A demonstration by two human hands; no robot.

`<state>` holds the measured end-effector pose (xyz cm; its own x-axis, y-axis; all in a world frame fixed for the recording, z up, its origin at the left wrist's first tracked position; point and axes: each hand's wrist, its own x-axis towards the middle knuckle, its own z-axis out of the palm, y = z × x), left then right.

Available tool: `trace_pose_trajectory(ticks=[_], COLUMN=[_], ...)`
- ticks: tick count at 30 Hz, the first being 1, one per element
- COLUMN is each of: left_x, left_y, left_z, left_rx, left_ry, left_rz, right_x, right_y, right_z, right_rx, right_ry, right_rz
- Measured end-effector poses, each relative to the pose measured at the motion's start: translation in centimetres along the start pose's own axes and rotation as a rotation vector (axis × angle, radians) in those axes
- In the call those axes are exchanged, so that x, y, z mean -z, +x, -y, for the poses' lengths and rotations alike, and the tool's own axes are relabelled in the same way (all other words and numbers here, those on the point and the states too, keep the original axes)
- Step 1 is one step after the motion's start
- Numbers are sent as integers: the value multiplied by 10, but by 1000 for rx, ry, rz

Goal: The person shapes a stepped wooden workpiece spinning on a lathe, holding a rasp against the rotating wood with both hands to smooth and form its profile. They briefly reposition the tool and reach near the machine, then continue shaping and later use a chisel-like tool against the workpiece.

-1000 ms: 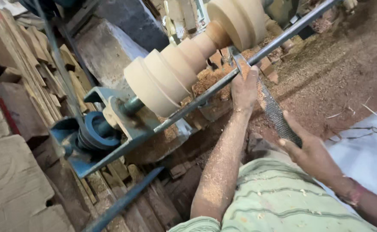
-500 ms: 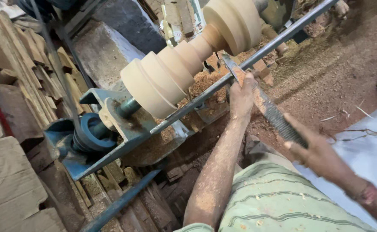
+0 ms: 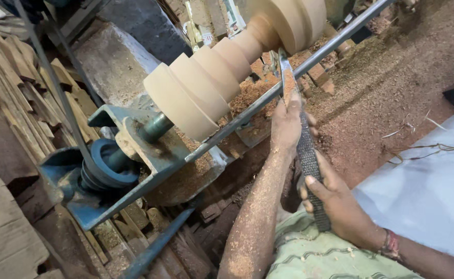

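Note:
A pale turned wooden workpiece (image 3: 214, 77) with stepped rings and a narrow neck is mounted on a blue lathe (image 3: 134, 155). A long steel bar (image 3: 247, 111) runs in front of it as a rest. A metal chisel (image 3: 289, 82) with a dark textured handle lies across that bar, its tip by the neck. My left hand (image 3: 286, 124) grips the blade just behind the bar. My right hand (image 3: 335, 199) holds the handle lower down, close to my green striped shirt. Sawdust coats my left forearm.
Stacked wooden planks (image 3: 20, 103) fill the left side. A concrete block (image 3: 116, 62) stands behind the lathe. Sawdust and shavings (image 3: 392, 88) cover the ground on the right, with brick pieces under the workpiece. A pale blue cloth (image 3: 428, 181) lies at the right.
My right hand has swung left with the handle, so the chisel stands steeper across the bar. My left hand has slid back slightly. The workpiece stays on the lathe.

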<state>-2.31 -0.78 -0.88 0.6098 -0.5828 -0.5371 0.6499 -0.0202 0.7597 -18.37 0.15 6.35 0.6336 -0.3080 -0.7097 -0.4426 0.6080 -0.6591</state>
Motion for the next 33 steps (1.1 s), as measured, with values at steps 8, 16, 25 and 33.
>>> trace_pose_trajectory(ticks=[8, 16, 25, 33], left_x=[29, 27, 27, 20], left_y=[-6, -2, 6, 17], left_z=[-7, 2, 7, -4], left_rx=[20, 16, 39, 74], left_ry=[131, 139, 121, 98], left_rz=[98, 99, 103, 66], right_x=[-41, -36, -33, -27], right_y=[-5, 0, 6, 13], right_z=[-8, 0, -9, -5], right_rx=[-36, -91, -22, -26], right_ry=[32, -80, -68, 69], right_rz=[2, 2, 20, 10])
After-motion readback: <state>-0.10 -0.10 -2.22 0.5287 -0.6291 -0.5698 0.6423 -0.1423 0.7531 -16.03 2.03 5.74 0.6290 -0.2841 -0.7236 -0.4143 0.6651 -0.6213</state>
